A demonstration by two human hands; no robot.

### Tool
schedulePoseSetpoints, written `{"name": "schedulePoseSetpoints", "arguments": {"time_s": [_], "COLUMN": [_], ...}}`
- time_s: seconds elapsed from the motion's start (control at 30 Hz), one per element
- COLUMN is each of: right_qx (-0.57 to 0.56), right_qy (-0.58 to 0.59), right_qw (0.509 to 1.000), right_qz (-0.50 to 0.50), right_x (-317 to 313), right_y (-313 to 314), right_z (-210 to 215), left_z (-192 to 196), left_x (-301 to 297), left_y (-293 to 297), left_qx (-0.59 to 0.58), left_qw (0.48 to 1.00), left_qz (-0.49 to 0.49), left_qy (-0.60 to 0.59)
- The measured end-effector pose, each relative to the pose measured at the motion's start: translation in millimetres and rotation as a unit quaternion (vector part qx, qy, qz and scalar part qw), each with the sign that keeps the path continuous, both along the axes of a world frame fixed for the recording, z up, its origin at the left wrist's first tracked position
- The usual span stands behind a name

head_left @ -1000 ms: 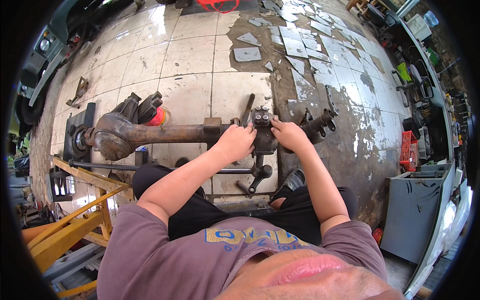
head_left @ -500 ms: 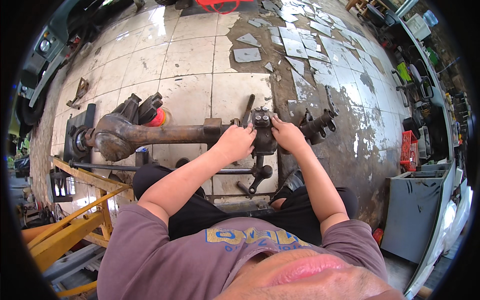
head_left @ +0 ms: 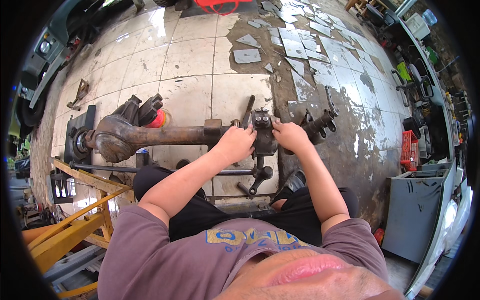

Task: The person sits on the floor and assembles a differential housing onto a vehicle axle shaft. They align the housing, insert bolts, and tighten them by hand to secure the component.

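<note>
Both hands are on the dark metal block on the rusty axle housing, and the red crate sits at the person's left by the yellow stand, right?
Not quite. Both hands, left hand and right hand, are on the block on the axle housing, but the head view shows the red crate at the person's right.

A red slatted plastic crate [head_left: 409, 148] stands at the right beside a grey metal cabinet [head_left: 419, 215]. A green box-like package [head_left: 404, 71] lies on the cluttered right-hand shelf. No signs or screens show.
</note>
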State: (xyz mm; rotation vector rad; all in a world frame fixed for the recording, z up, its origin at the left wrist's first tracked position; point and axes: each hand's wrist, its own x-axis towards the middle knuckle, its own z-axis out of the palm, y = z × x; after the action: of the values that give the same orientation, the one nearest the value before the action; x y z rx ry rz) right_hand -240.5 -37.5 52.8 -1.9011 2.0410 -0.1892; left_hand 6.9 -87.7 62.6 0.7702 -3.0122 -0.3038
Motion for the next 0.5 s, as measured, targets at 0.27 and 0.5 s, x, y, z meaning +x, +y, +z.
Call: {"name": "schedulePoseSetpoints", "arguments": {"time_s": [0.27,0.5], "right_qx": [0.104,0.071], "right_qy": [0.057,0.024], "right_qw": [0.992,0.996], "right_qz": [0.045,0.044], "right_x": [1,-4], "right_y": [-4,-1], "right_z": [26,20], "left_z": [-2,-3], "left_x": [4,1], "left_y": [-1,-2], "left_qx": [-0.001,-0.008], "left_qw": [1.0,1.0], "left_qz": [0.008,0.001], "left_qy": [-0.006,0.01]}}
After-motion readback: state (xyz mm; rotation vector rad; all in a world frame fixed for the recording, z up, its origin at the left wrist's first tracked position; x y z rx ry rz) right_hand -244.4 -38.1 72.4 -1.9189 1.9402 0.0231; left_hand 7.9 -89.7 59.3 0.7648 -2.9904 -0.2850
